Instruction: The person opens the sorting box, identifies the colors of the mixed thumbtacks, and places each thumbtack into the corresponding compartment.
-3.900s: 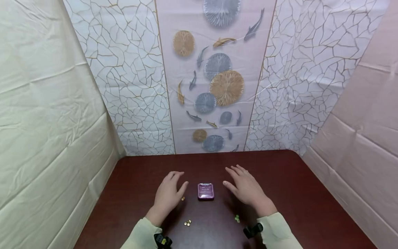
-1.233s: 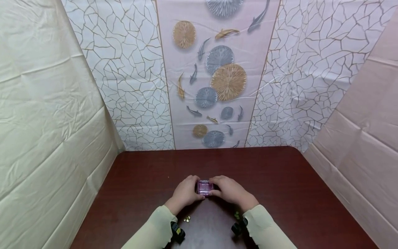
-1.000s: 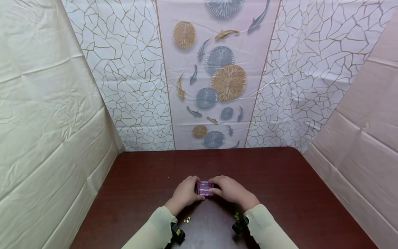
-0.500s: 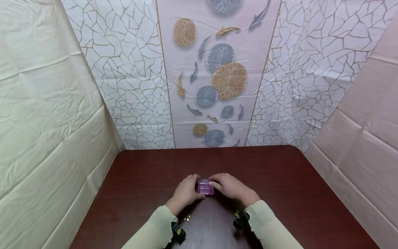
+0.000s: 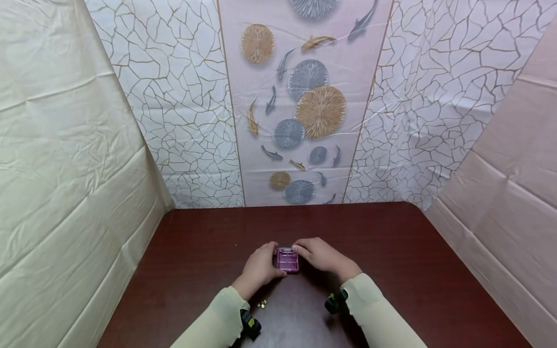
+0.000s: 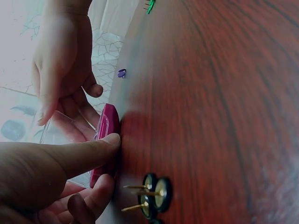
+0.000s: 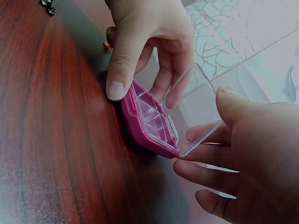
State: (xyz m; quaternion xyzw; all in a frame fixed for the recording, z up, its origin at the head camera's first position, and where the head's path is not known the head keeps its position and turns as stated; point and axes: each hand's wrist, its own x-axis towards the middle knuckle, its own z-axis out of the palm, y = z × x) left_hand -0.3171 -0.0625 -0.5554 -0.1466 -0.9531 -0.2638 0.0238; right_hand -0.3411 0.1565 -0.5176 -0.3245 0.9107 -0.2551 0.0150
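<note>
A small magenta compartment box (image 5: 287,261) sits mid-table with its clear hinged lid (image 7: 202,122) raised. Its divided compartments (image 7: 152,116) hold nothing visible. My left hand (image 5: 259,267) grips the box from the left, thumb (image 7: 120,77) on the near side and fingers around the far side. My right hand (image 5: 324,256) pinches the upright lid at its edge, thumb (image 7: 229,100) on one face and other fingers behind. Gold-and-black thumbtacks (image 6: 154,193) lie on the table nearer the body, below the left hand.
Green thumbtacks (image 6: 150,5) lie near the right wrist, partly hidden by the black wrist camera (image 5: 332,304). A purple tack (image 6: 122,73) and a small orange piece (image 7: 107,45) are also on the dark red table (image 5: 209,241). Patterned cloth (image 5: 196,121) hangs behind.
Both hands came in from either side to the box. The lid, shut before, has swung up and back, my right hand moving away from the body with it; the left stays on the box.
</note>
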